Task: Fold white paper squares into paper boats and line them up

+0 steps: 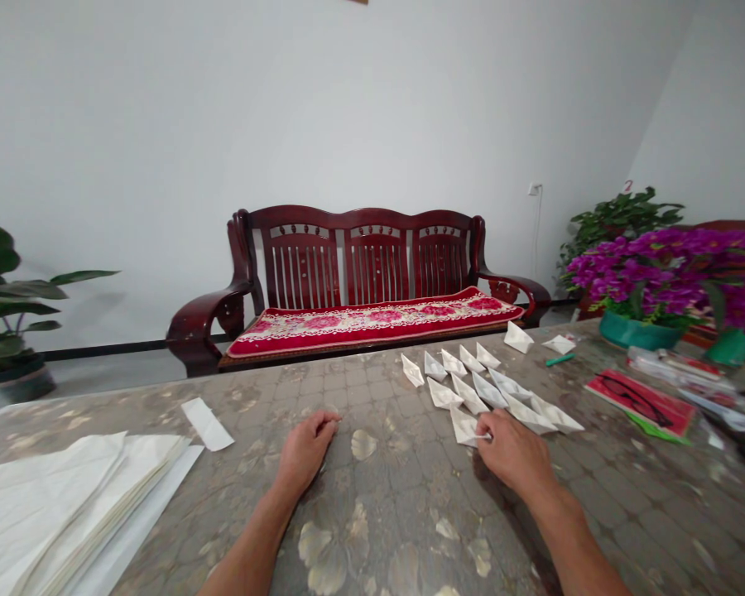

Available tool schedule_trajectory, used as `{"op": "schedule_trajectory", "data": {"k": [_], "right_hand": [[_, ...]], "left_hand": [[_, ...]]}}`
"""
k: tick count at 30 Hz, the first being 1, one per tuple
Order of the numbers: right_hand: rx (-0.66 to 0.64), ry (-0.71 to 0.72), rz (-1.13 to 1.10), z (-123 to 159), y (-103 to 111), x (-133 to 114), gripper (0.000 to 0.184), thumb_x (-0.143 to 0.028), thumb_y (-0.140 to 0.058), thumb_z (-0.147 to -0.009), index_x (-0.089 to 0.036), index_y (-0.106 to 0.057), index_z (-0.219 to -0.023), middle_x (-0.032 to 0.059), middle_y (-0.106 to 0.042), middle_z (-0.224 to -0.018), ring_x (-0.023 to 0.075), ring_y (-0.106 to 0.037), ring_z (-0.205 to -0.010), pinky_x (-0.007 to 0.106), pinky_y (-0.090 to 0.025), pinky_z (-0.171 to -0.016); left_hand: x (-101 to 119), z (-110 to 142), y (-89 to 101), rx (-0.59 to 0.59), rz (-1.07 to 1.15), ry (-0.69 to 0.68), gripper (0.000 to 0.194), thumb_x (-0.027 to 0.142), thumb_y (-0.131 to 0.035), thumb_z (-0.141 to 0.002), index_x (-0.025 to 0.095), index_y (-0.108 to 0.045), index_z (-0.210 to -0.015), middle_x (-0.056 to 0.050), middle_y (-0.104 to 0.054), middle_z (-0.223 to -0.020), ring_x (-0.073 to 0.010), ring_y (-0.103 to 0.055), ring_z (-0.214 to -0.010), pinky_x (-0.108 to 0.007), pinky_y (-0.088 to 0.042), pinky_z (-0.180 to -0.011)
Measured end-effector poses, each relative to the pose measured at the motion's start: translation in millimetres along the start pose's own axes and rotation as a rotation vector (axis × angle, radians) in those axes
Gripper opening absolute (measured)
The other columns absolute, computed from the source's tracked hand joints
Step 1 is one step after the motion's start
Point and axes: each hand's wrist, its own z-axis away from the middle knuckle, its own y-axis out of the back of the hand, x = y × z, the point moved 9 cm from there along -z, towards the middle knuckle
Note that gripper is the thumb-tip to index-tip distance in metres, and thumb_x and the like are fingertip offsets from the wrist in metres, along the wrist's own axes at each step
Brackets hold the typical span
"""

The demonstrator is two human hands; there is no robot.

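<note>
My right hand [514, 451] pinches the near end of a white folded paper boat [463, 425], which rests at the front of a group of similar boats. Several more paper boats [442, 395] stand close together in rows just beyond that hand. My left hand [309, 447] lies on the patterned tabletop [372, 488] with its fingers curled in, and nothing shows in it. Part of the held boat is hidden behind my right fingers.
A stack of white paper sheets [68, 505] and a small paper strip [207, 424] lie at left. To the right are two separate boats, a green pen [559, 359], glasses [636, 397] on a red book and purple flowers [664, 269]. A wooden bench [372, 219] stands beyond the table.
</note>
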Motion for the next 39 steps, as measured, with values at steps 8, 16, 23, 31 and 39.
{"op": "schedule_trajectory", "data": {"k": [8,16,23,31,39], "right_hand": [[-0.02,-0.042,0.033,0,-3,8,0.014,-0.014,-0.052,-0.078,-0.023,-0.062,-0.075,0.0016,-0.062,-0.085,0.0162,-0.06,-0.074,0.027,-0.021,-0.055],[0.121,0.022,-0.014,-3,12,4,0.008,-0.021,-0.056,-0.077,-0.024,-0.064,-0.077,0.0021,-0.061,-0.084,0.0193,-0.058,-0.083,0.027,-0.031,-0.066],[0.321,0.289,-0.211,12,24,-50,0.012,-0.017,-0.051,-0.083,-0.021,-0.06,-0.077,0.0028,-0.061,-0.082,0.0179,-0.055,-0.084,0.027,-0.037,-0.079],[0.034,0.53,-0.425,39,-32,-124,0.019,-0.015,-0.046,-0.088,-0.023,-0.063,-0.09,0.0032,-0.063,-0.09,0.0178,-0.059,-0.089,0.027,-0.042,-0.081],[-0.087,0.557,-0.48,33,-51,-127,0.018,-0.019,-0.049,-0.087,-0.023,-0.066,-0.088,0.0039,-0.064,-0.091,0.0199,-0.06,-0.091,0.03,-0.044,-0.082]], "left_hand": [[-1,-1,-0.3,0.004,-0.006,-0.006,0.032,0.036,-0.046,-0.082,0.022,-0.07,-0.097,-0.001,-0.071,-0.082,-0.0193,-0.064,-0.077,-0.026,-0.044,-0.07],[-2,-2,-0.8,0.01,-0.002,-0.013,0.032,0.036,-0.046,-0.082,0.023,-0.071,-0.097,-0.001,-0.071,-0.082,-0.0195,-0.065,-0.077,-0.026,-0.045,-0.07],[-4,-2,-1.2,0.018,0.002,-0.003,0.029,0.034,-0.048,-0.082,0.022,-0.07,-0.096,-0.001,-0.071,-0.081,-0.0188,-0.064,-0.076,-0.025,-0.043,-0.068],[3,6,18.4,0.159,0.02,0.071,0.026,0.024,-0.048,-0.085,0.019,-0.07,-0.099,-0.001,-0.068,-0.074,-0.0168,-0.062,-0.073,-0.025,-0.044,-0.068],[-1,26,90.7,0.674,-0.515,0.259,0.044,0.02,-0.058,-0.082,0.026,-0.059,-0.125,-0.009,-0.049,-0.139,-0.0274,-0.041,-0.13,-0.042,-0.031,-0.108]]}}
